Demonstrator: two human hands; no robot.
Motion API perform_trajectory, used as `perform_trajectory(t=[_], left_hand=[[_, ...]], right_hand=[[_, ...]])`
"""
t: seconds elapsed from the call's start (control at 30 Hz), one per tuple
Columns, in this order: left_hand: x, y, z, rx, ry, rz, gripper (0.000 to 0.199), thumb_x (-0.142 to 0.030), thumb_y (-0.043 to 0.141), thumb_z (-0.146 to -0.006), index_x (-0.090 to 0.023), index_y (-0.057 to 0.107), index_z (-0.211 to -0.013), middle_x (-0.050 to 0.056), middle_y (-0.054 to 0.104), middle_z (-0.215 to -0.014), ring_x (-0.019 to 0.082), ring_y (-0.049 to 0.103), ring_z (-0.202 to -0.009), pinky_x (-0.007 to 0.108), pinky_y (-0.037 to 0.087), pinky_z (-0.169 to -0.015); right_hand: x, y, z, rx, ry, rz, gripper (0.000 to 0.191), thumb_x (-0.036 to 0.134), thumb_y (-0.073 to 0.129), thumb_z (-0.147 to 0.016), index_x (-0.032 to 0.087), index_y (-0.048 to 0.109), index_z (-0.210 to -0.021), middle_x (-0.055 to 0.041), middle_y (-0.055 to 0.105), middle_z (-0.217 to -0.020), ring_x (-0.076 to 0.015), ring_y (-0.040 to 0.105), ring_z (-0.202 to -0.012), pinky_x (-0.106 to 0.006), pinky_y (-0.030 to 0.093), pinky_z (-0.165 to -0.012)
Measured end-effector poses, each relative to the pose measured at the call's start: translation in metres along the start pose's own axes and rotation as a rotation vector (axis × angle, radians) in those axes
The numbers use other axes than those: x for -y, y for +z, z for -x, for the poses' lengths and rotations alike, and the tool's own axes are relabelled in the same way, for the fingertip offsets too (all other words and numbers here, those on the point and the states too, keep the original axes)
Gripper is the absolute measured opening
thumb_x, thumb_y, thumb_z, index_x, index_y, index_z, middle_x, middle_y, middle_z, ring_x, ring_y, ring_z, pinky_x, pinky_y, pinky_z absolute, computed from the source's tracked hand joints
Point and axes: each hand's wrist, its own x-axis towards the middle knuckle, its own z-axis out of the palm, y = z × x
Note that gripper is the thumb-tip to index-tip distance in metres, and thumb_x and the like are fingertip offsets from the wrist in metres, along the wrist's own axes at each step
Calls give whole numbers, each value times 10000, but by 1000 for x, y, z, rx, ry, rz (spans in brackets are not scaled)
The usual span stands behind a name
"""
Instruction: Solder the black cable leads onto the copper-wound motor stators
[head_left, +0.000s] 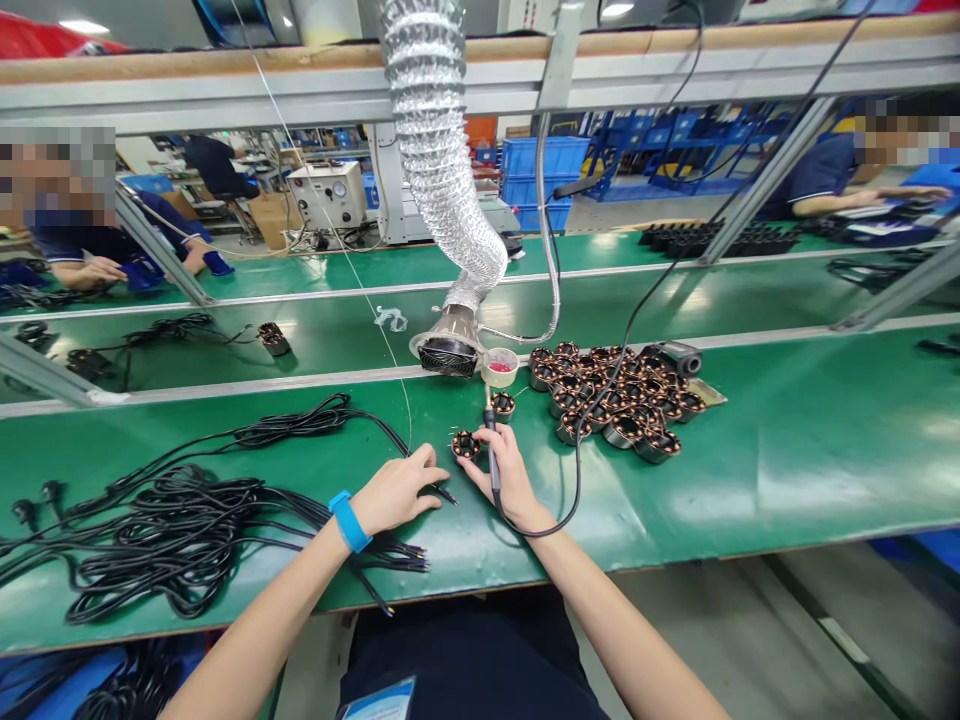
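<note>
My right hand (pixel 511 476) is wrapped round a soldering iron (pixel 493 455), its tip pointing away from me. The thumb and index finger of that hand also rest against a motor stator (pixel 466 446) with copper windings and short upright pins. My left hand (pixel 397 492), with a blue band on the wrist, is over the end of a black cable (pixel 445 493). Its fingers and thumb are apart on either side of the cable; no firm grip shows. Thin solder wire (pixel 390 350) hangs down just behind the left hand. Another stator (pixel 502 405) stands beyond the iron.
Black cables (pixel 187 540) with stripped ends lie at left. Many stators (pixel 611 390) are grouped at right, beside a tape roll (pixel 500 367). A fan-fronted extraction hood (pixel 448 350) hangs on a silver duct (pixel 442 150). The iron's cord loops over my right wrist. Co-workers sit across the bench.
</note>
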Motion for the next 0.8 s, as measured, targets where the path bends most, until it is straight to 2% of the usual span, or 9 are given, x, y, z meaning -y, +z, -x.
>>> perform_trajectory(t=[0.07, 0.17, 0.27, 0.33, 0.4, 0.5, 0.6, 0.7, 0.8], left_hand=[[7, 1, -6, -11, 46, 80, 211, -367, 595, -934, -226, 743, -988, 55, 632, -1081, 143, 621, -725, 262, 452, -698], [21, -6, -18, -164, 21, 339, 219, -329, 584, -946, -200, 750, -885, 44, 692, -957, 158, 637, -800, 255, 460, -755], [32, -15, -31, -367, -154, 587, 198, -347, 656, -891, -179, 755, -925, 46, 729, -856, 161, 626, -736, 247, 453, -675], [35, -17, -39, -454, -247, 681, 246, -352, 671, -870, -167, 749, -1012, 41, 728, -787, 155, 608, -663, 244, 438, -619], [35, -13, -44, -501, -262, 715, 272, -347, 636, -887, -157, 739, -1051, 39, 721, -748, 156, 611, -649, 246, 444, -623], [31, -5, -46, -518, -213, 688, 261, -341, 565, -929, -162, 743, -995, 64, 748, -876, 176, 651, -770, 255, 467, -706], [27, 0, -43, -473, -168, 681, 277, -339, 508, -962, -176, 730, -996, 66, 751, -984, 185, 662, -869, 259, 466, -774], [26, 1, -41, -440, -153, 655, 290, -331, 474, -976, -176, 718, -990, 53, 741, -936, 170, 643, -819, 252, 451, -749], [26, 2, -41, -432, -171, 608, 275, -339, 501, -960, -169, 717, -980, 30, 707, -819, 140, 572, -672, 240, 411, -640]], right_hand=[[0, -1, 0, -3, 0, -5, 349, 238, 699, -847, 249, 547, -1161, -78, 510, -1158, -220, 634, -1027, -368, 552, -921], [0, -1, 0, 4, 2, -26, 371, 230, 708, -842, 256, 541, -1172, -75, 512, -1153, -220, 629, -1023, -376, 548, -929], [-2, 1, -1, 9, -6, -60, 376, 208, 706, -845, 260, 541, -1178, -71, 517, -1148, -210, 629, -1006, -378, 548, -932], [-3, 2, -3, 23, -34, -84, 381, 195, 698, -851, 263, 541, -1192, -70, 522, -1157, -204, 633, -1014, -373, 551, -931], [-2, 2, -6, 49, -71, -93, 418, 191, 703, -848, 266, 534, -1222, -74, 531, -1181, -210, 631, -1060, -378, 548, -950], [5, 2, -14, 44, -107, -92, 445, 193, 701, -852, 269, 521, -1251, -83, 544, -1226, -226, 600, -1157, -403, 516, -1011], [19, 5, -26, -36, -107, -109, 378, 188, 669, -877, 264, 539, -1224, -92, 542, -1238, -220, 585, -1178, -403, 509, -1015], [30, 14, -42, -114, -113, -155, 264, 167, 623, -899, 252, 567, -1143, -79, 566, -1147, -209, 603, -1129, -389, 527, -971], [32, 24, -51, -142, -105, -218, 169, 147, 578, -912, 242, 571, -1052, -54, 563, -1062, -171, 645, -963, -344, 557, -873]])
